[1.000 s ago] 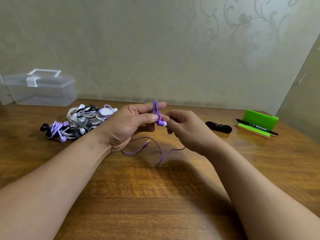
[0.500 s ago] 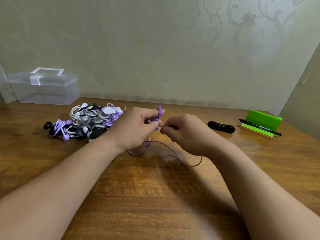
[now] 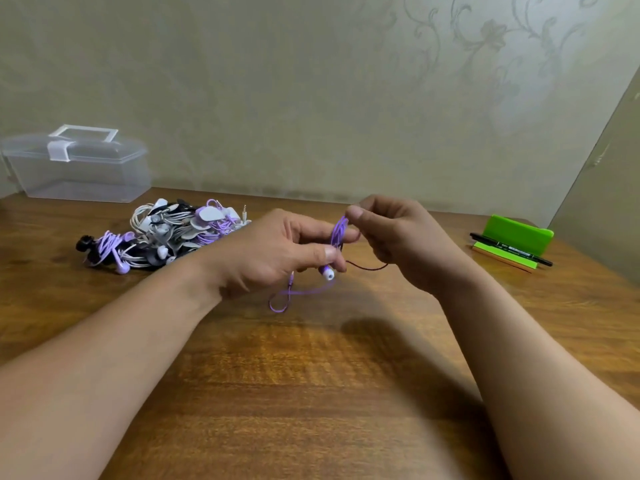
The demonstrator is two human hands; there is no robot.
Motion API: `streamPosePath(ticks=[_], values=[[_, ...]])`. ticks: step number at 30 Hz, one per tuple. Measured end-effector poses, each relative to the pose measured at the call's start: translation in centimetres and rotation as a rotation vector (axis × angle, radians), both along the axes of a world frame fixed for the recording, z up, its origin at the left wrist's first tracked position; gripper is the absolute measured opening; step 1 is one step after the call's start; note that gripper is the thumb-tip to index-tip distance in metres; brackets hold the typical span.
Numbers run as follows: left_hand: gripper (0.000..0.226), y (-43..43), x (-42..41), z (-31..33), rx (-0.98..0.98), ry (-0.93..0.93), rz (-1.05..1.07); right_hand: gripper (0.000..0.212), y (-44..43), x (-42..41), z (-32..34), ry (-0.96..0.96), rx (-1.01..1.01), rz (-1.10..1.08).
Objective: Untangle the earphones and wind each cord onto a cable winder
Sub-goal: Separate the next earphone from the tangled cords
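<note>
Head view, looking down over two bare forearms that reach across a wooden table [image 3: 311, 393].

At centre left, the left hand [image 3: 273, 252] is held above the table, thumb and fingers pinched on a small upright coil of purple earphone cord [image 3: 337, 233]. A white-tipped earbud [image 3: 326, 272] hangs just below the thumb, and a loose loop [image 3: 281, 306] of the same cord trails down to the wood. Just right of it, the right hand [image 3: 401, 237] is curled, its fingertips pinching the cord at the top of the coil. Whether a winder sits inside the coil cannot be told.

The winding step is judged to be under way. For the next turn, the coil must be kept clamped while the slack is drawn up and laid round it without snagging the earbud.

Far left, a clear lidded plastic box [image 3: 79, 168] stands against the wall. Near it, a pile of earphones [image 3: 166, 233] in white, purple and black lies on the wood. Far right, a green stand [image 3: 516, 233] is seen with a black pen [image 3: 509, 252] across its base. Behind, pale patterned wallpaper [image 3: 311, 81] covers the wall.
</note>
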State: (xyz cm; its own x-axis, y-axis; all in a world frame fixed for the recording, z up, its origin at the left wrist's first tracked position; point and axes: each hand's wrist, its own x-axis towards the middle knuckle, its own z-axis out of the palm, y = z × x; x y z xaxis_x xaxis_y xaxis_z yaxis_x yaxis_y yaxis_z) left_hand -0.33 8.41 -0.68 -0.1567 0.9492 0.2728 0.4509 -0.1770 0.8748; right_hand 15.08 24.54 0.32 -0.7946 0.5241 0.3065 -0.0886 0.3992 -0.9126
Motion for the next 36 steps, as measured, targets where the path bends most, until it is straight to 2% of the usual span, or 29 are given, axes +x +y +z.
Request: streamPosePath(ticks=[3, 6, 8, 13, 15, 18, 21, 25, 27, 31, 33, 36], values=[[0.030, 0.0, 0.2, 0.4, 0.089, -0.160, -0.030, 0.025, -0.2, -0.6, -1.2, -0.045, 0.004, 0.033], [0.028, 0.3, -0.1, 0.4, 0.155, -0.309, 0.051, 0.029, -1.6, -1.3, -2.0, -0.163, 0.159, 0.056], [0.027, 0.4, -0.5, 0.4, 0.161, -0.323, 0.133, 0.026, -2.5, -1.5, -1.9, -0.227, 0.282, 0.066], [0.023, 0.6, -1.8, -0.6, 0.115, 0.086, 0.394, 0.022, -3.5, -1.4, -0.9, -0.341, 0.536, -0.010], [0.029, 0.5, -1.8, -1.0, 0.066, 0.262, 0.400, 0.023, -3.7, -1.3, -0.5, -0.336, 0.597, -0.046], [0.018, 0.1, -1.3, -0.8, -0.024, 0.489, 0.285, 0.023, -3.2, -0.7, 0.2, -0.285, 0.620, -0.104], [0.020, -0.3, -0.5, -0.1, -0.109, 0.486, 0.150, 0.015, -2.3, 0.1, 1.0, -0.231, 0.542, -0.096], [0.015, -0.5, -0.4, 0.3, -0.126, 0.354, 0.054, 0.011, -1.5, 0.7, 1.2, -0.161, 0.419, 0.000], [0.018, -0.9, -0.5, 0.6, -0.136, 0.228, -0.018, 0.012, -1.2, 0.8, 1.2, -0.117, 0.272, 0.109], [0.029, -1.5, -1.0, 1.0, -0.102, -0.030, -0.172, 0.011, -1.0, 0.2, 0.4, 0.045, -0.180, 0.364], [0.031, -1.5, -1.1, 0.9, -0.092, -0.134, -0.201, 0.011, -1.2, -0.2, 0.0, 0.086, -0.299, 0.414], [0.034, -1.5, -1.4, 0.8, -0.132, -0.210, -0.242, 0.010, -1.6, -0.5, -0.2, 0.095, -0.367, 0.407]])
